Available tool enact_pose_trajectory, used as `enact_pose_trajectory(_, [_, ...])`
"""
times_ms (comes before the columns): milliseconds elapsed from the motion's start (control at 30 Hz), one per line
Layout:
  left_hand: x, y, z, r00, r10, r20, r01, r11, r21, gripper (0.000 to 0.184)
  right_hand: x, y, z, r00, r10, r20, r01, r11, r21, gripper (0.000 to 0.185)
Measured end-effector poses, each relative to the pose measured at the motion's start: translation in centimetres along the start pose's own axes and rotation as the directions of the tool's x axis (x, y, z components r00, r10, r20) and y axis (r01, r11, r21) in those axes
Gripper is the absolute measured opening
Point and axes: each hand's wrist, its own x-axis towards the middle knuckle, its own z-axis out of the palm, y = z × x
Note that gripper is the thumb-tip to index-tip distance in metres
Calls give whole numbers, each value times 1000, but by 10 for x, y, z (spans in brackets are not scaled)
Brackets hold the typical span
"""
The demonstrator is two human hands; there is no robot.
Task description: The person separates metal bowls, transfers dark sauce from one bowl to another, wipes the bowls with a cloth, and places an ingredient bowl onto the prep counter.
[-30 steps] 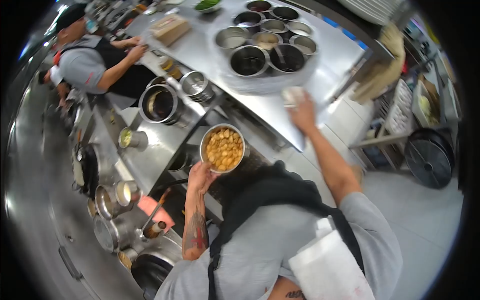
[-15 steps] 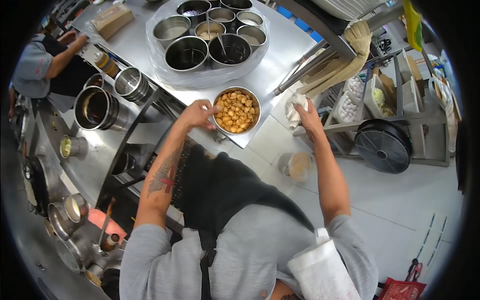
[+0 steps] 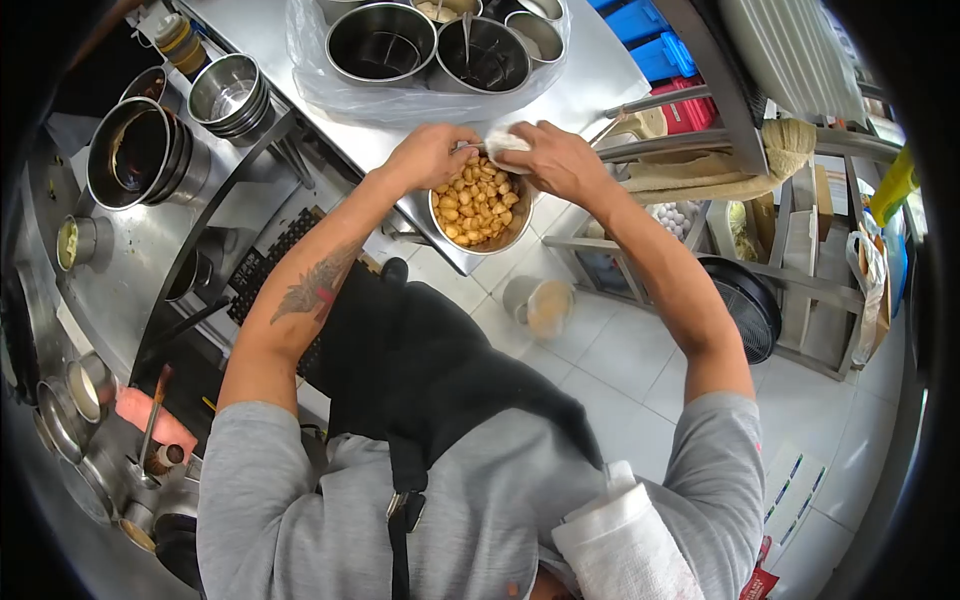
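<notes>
A round metal bowl [image 3: 524,232] full of glossy golden-brown pieces, possibly garlic cloves, sits at the near corner of the steel table. My left hand [image 3: 432,157] is at the bowl's far left edge, its fingertips pinched together. A thin grey edge shows at those fingertips; whether it is the rim or a separate item I cannot tell. Bunched in my right hand [image 3: 560,165] is a white cloth [image 3: 508,150], held over the far right of the bowl close to my left fingertips. Part of the far rim is hidden by both hands.
Several dark metal pots [image 3: 380,45] stand on clear plastic sheeting [image 3: 330,100] beyond the bowl. Stacked metal pots [image 3: 228,92] line the left counter. A lidded container [image 3: 540,305] is on the tiled floor. A fan [image 3: 742,305] and a metal rack [image 3: 800,292] are right.
My right hand has brought the white cloth left from beside the table to the bowl. My left hand has shifted to the bowl's far edge and closed its fingers. The view has moved too.
</notes>
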Motion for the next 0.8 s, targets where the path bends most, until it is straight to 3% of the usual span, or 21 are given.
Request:
enact_pose_trajectory(67, [-1,3,-1,1000,-15,4,15,1000,-16,23,-22,-4,10,1000,20,9,-21,999,34,40])
enact_pose_trajectory(200, [-16,13,13,995,-65,-80,64,998,-19,21,-73,-50,23,924,355,142,-382,878,287,36])
enact_pose_trajectory(267, [-34,27,27,919,-272,-284,247,962,-120,16,-91,-94,28,857,495,143,-493,708,506,32])
enact_pose_trajectory(300, [-45,22,47,874,-234,-426,204,972,-115,19,-92,-111,23,822,538,184,-530,608,591,29])
enact_pose_trajectory(333, [-57,19,62,883,-218,-416,194,976,-100,19,-97,-113,27,814,553,176,-534,595,600,29])
enact_pose_trajectory(400, [-79,17,73,792,-309,-526,182,943,-280,26,-102,-103,37,830,557,23,-443,633,635,35])
enact_pose_trajectory(433, [-91,38,50,834,-490,-256,409,858,-309,40,-103,-88,38,844,535,51,-475,698,536,36])
enact_pose_trajectory(467, [-86,37,40,841,-480,-249,404,864,-299,40,-104,-65,49,908,414,-60,-349,828,440,36])
enact_pose_trajectory(533, [-66,27,29,908,-157,-389,175,985,10,52,-88,-35,46,948,311,-75,-289,933,214,28])
enact_pose_trajectory(567, [-48,27,22,927,-72,-369,122,986,112,60,-74,-21,43,961,220,-165,-189,965,183,25])
enact_pose_trajectory(633, [-3,16,16,994,60,-93,-37,972,233,48,-44,-12,22,983,150,-103,-142,987,76,24])
enact_pose_trajectory(667, [15,14,14,993,58,-103,-34,974,223,48,-35,-11,17,996,82,-26,-82,996,-19,24])
enact_pose_trajectory(733, [35,12,12,962,-1,274,-85,950,302,30,-25,-10,18,999,46,-13,-46,998,-49,23])
enact_pose_trajectory(800, [27,1,16,982,49,182,-94,965,244,25,-30,-11,23,1000,17,0,-16,997,-73,23])
